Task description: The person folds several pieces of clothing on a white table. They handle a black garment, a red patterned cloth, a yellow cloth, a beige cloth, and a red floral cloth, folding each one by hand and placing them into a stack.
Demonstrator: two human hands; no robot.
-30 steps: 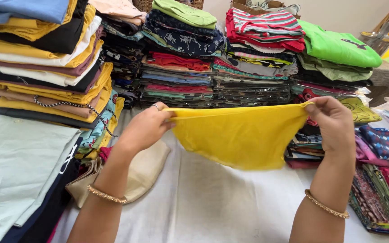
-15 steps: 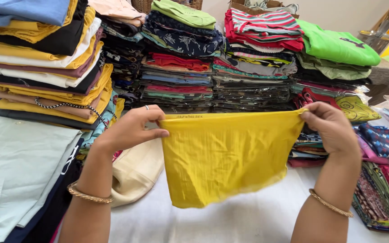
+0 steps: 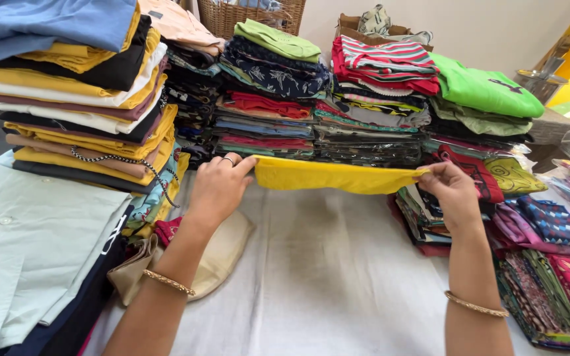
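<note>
A yellow cloth (image 3: 338,177) is being held stretched flat between the two hands, above the white sheet (image 3: 338,283) covering the table. Its left end is being pinched by the closed left hand (image 3: 219,188), and its right end is being gripped by the closed right hand (image 3: 453,191). A gold bangle is being worn on each wrist.

A wicker basket (image 3: 252,16) is being seen at the far edge, behind the stacks; its contents cannot be told. A cardboard box (image 3: 371,25) further right is being filled by bundled cloth. Folded clothes are being kept in tall stacks along the far side, with a green shirt (image 3: 489,89) topping one on the right. A beige bag (image 3: 212,260) is lying near the left forearm, beside pale green shirts (image 3: 28,237).
</note>
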